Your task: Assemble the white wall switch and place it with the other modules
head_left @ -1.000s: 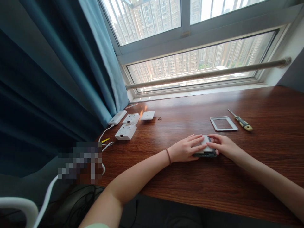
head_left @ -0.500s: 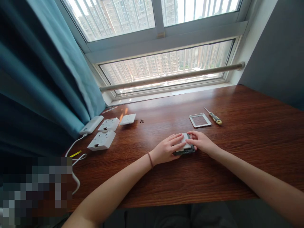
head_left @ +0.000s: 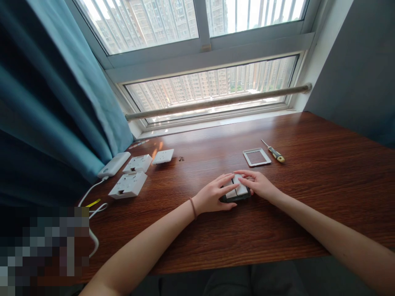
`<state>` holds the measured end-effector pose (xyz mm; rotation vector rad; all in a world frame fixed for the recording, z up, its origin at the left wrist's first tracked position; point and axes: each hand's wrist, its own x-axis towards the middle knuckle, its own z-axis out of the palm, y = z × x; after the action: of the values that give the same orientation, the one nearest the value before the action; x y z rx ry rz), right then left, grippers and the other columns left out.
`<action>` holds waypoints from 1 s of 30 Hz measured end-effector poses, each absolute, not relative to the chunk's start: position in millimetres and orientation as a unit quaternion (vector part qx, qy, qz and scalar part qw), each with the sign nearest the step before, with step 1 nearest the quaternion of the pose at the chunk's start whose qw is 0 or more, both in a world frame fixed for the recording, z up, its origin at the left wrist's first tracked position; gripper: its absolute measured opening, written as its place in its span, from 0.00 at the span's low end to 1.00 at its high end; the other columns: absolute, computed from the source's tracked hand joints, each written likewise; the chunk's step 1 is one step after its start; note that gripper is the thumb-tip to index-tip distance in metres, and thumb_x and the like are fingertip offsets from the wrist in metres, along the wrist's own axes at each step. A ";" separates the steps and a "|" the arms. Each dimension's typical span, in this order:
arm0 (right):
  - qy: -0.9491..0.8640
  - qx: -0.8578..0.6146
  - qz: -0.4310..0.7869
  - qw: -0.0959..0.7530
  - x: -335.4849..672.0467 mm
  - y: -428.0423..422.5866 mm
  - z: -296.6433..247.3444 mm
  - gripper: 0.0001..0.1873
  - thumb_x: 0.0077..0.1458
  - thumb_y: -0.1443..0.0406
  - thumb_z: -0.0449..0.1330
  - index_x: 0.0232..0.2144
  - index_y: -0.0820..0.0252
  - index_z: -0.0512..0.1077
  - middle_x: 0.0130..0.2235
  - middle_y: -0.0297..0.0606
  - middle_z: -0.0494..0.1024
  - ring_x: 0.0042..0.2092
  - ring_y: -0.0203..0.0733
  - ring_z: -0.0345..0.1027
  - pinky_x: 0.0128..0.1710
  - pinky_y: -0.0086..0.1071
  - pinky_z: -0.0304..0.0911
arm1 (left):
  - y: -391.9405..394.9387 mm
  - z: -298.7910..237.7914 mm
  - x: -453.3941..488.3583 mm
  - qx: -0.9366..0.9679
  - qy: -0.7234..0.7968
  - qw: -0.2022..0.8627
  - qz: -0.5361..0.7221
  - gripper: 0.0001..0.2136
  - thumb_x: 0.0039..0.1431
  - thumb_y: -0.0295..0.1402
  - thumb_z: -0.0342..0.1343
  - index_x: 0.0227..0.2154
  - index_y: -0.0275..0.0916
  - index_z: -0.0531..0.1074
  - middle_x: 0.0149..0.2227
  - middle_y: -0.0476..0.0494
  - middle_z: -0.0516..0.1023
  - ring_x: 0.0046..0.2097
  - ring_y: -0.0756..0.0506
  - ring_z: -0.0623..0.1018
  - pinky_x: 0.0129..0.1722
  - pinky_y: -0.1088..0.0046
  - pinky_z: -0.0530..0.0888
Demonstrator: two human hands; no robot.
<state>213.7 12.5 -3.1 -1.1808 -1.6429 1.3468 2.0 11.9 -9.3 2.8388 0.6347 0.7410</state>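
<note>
A wall switch [head_left: 237,190] with white rockers on a dark base lies flat on the wooden desk [head_left: 308,197]. My left hand [head_left: 212,195] grips its left side, fingers over the near rocker. From the right, my right hand [head_left: 258,185] rests fingertips on top of the switch and holds its right edge. Beyond the switch lies a white square frame [head_left: 256,157], with a yellow-handled screwdriver [head_left: 273,151] just right of it.
At the desk's left are two white back boxes [head_left: 128,184] [head_left: 137,163], a white socket plate [head_left: 163,156], a white power pack [head_left: 114,163] with a white cable [head_left: 92,193], and tiny screws [head_left: 181,158]. A blue curtain [head_left: 55,98] hangs left; the window sill runs behind.
The view has swung right and tilted down slightly. My fingers have shifted on the switch so its two white rockers now show between my hands; the switch stays on the desk.
</note>
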 end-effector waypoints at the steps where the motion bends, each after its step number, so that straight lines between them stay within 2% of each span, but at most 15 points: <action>1: -0.647 -0.454 0.507 0.344 214.1 12.6 -4.0 0.24 0.51 0.55 0.55 0.48 0.61 0.69 0.30 0.35 0.72 0.19 0.28 0.57 0.16 0.23 0.56 | 12.2 -9.8 1.6 0.940 0.213 0.081 0.256 0.30 0.50 0.42 0.57 0.56 0.39 0.58 0.58 0.31 0.60 0.60 0.37 0.61 0.56 0.56 0.63; 4: -0.685 -0.466 0.441 0.345 214.8 12.9 -8.5 0.22 0.52 0.56 0.54 0.46 0.61 0.71 0.28 0.35 0.73 0.21 0.30 0.58 0.19 0.25 0.57 | 12.8 -11.4 1.1 0.932 0.217 0.104 0.271 0.32 0.49 0.42 0.58 0.56 0.39 0.57 0.57 0.32 0.61 0.59 0.38 0.61 0.55 0.58 0.65; 7: -0.700 -0.481 0.396 0.348 214.4 13.8 -13.0 0.21 0.52 0.57 0.55 0.45 0.62 0.71 0.30 0.36 0.74 0.25 0.34 0.63 0.24 0.27 0.60 | 12.6 -12.8 1.7 0.932 0.216 0.096 0.273 0.29 0.49 0.42 0.58 0.54 0.37 0.61 0.57 0.30 0.61 0.59 0.38 0.62 0.56 0.59 0.64; 11: -0.695 -0.498 0.388 0.345 213.0 14.7 -13.7 0.22 0.51 0.58 0.55 0.45 0.64 0.70 0.32 0.39 0.75 0.29 0.38 0.66 0.28 0.29 0.63 | 11.7 -13.5 3.2 0.931 0.240 0.078 0.264 0.27 0.49 0.43 0.58 0.51 0.36 0.65 0.58 0.29 0.58 0.59 0.37 0.61 0.55 0.59 0.65; 16: -0.673 -0.511 0.401 0.353 212.4 14.7 -12.4 0.22 0.49 0.57 0.56 0.45 0.64 0.70 0.31 0.39 0.74 0.27 0.38 0.66 0.23 0.28 0.62 | 12.3 -14.2 4.2 0.931 0.256 0.049 0.253 0.27 0.48 0.45 0.57 0.51 0.37 0.66 0.57 0.29 0.62 0.58 0.36 0.63 0.55 0.54 0.64; 20: -0.664 -0.506 0.420 0.356 212.7 15.3 -14.5 0.21 0.49 0.57 0.57 0.44 0.63 0.69 0.31 0.38 0.74 0.26 0.37 0.66 0.22 0.28 0.61 | 13.3 -14.4 4.2 0.930 0.255 0.055 0.260 0.27 0.48 0.45 0.57 0.50 0.37 0.67 0.56 0.28 0.63 0.56 0.36 0.66 0.53 0.57 0.66; 30: -0.685 -0.517 0.371 0.355 210.3 12.4 -18.6 0.20 0.52 0.59 0.54 0.45 0.64 0.68 0.37 0.42 0.74 0.36 0.42 0.68 0.35 0.33 0.64 | 15.4 -13.8 4.1 0.930 0.246 0.048 0.271 0.27 0.48 0.46 0.57 0.49 0.38 0.67 0.53 0.29 0.66 0.55 0.38 0.68 0.51 0.60 0.69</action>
<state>210.3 12.4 -18.6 -1.3355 -1.7697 0.9583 4.1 15.4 -13.8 2.8341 0.7487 0.8251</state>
